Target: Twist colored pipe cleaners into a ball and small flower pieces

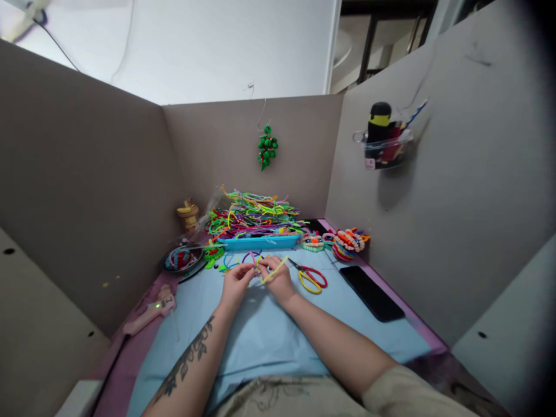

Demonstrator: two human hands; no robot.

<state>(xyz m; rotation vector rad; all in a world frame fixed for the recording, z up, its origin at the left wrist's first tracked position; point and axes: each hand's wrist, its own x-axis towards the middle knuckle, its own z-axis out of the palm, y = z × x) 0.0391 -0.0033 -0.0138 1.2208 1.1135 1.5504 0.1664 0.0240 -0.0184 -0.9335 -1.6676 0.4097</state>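
Note:
Both hands meet over the middle of the blue cloth [200, 324]. My left hand [237, 282] is closed, its thumb and fingers pinching a small bundle of coloured pipe cleaners. Beside it, my right hand [278, 281] is closed on the same piece, and a pale yellow pipe cleaner [278, 269] sticks out past its fingers to the upper right. Blue, pink and purple strands loop out just beyond the fingertips. Where the strands cross is hidden by the fingers. Scissors [310, 278] with one red and one yellow handle lie right of my right hand.
Behind the hands, a blue tray [260, 242] holds a heap of pipe cleaners [256, 214]. At left lie a glue gun [152, 311] with a lit green light and a dark bowl [185, 267]. A black phone [371, 293] and finished woven pieces [347, 243] are at right. Grey panels [208, 139] enclose the table.

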